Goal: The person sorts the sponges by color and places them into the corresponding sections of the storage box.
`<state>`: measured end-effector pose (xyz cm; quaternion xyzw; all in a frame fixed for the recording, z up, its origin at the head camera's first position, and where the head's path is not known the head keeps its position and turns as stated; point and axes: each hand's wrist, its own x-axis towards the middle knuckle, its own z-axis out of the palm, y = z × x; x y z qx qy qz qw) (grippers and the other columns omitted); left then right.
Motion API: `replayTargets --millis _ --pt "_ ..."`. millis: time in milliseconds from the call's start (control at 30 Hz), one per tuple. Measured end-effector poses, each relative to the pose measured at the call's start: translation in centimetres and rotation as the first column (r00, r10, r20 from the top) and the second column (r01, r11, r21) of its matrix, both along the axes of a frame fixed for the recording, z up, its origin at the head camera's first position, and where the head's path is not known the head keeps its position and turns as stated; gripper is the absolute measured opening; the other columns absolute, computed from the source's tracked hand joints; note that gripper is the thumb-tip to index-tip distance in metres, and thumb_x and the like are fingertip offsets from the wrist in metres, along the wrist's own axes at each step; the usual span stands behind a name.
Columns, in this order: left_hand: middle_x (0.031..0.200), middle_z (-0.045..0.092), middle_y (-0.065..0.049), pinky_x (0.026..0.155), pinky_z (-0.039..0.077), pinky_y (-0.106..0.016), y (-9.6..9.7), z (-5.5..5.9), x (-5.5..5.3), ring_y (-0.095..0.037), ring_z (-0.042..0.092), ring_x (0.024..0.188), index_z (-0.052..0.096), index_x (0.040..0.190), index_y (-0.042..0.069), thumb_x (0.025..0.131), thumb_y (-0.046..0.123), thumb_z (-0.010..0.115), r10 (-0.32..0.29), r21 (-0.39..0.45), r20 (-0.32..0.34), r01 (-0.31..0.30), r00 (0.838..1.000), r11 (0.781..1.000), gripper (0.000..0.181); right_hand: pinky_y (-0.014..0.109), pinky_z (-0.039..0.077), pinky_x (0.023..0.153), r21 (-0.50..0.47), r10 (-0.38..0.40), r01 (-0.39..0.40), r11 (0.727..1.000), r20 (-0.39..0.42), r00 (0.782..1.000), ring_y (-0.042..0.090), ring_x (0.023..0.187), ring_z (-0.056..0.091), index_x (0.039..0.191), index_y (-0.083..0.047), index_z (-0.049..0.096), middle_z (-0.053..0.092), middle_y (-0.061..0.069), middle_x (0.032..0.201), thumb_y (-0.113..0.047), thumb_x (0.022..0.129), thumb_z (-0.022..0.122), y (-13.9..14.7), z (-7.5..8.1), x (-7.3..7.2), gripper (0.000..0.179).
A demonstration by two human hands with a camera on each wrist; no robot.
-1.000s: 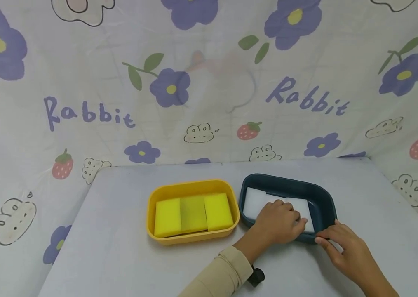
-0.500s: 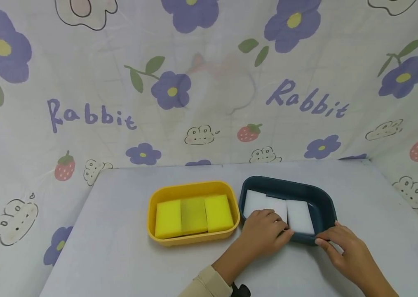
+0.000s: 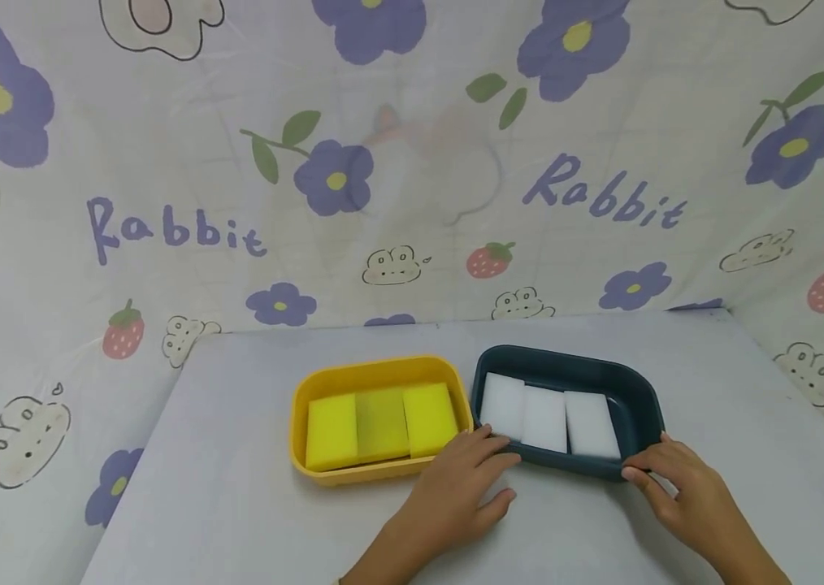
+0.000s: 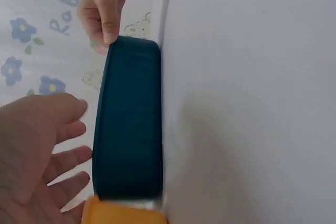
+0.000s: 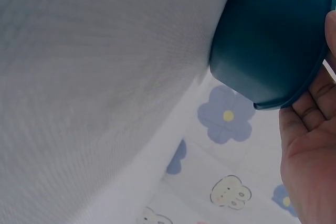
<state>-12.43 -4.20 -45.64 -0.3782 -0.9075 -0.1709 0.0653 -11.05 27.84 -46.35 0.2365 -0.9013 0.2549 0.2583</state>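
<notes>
Three white sponge blocks (image 3: 545, 418) lie side by side in a dark blue tray (image 3: 635, 406), with a slim gap before the rightmost one. My left hand (image 3: 459, 491) is over the tray's front left corner with fingers spread and nothing held; its fingertips overlap the rim in the head view, and whether they touch it I cannot tell. At the front right corner my right hand (image 3: 683, 491) pinches the tray rim between thumb and fingers. The right wrist view shows that hand (image 5: 312, 150) at the rim, beside the tray's outer wall (image 5: 273, 35).
Left of the dark tray stands a yellow tray (image 3: 364, 375), almost touching it. It holds three yellow sponges (image 3: 383, 424) in a row. Both trays rest on a white-covered table (image 3: 236, 504), backed by a printed cloth (image 3: 434, 195) with flowers and rabbits.
My left hand has drawn back leftward and toward me from over the white sponges, uncovering all three. The right hand keeps its grip on the rim, and the trays have stayed put.
</notes>
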Motion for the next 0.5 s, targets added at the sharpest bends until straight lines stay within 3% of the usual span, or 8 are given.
replayTargets --millis 200,500 --pt "0.152 0.046 0.004 0.118 0.025 -0.041 -2.5 0.1 0.9 -0.018 0.027 0.148 0.057 0.141 0.022 0.103 0.042 0.054 0.051 0.075 0.039 -0.054 0.998 0.996 0.043 0.016 0.024 0.113 0.005 -0.007 0.007 1.0 -0.001 1.0 0.009 0.078 0.057 0.082 -0.015 0.072 0.063 -0.013 0.079 0.008 0.066 0.085 0.1 0.1 -0.1 0.03" --pt "0.151 0.046 0.001 0.118 0.022 -0.05 -7.2 0.2 2.2 -0.023 0.022 0.15 0.055 0.143 0.022 0.099 0.042 0.061 0.211 0.04 0.088 -0.216 0.973 0.976 0.048 0.014 0.021 0.113 0.048 0.018 -0.018 0.999 -0.005 1.0 0.008 0.075 0.056 0.083 -0.017 0.073 0.062 -0.015 0.08 0.004 0.066 0.086 0.0 0.0 -0.4 0.03"
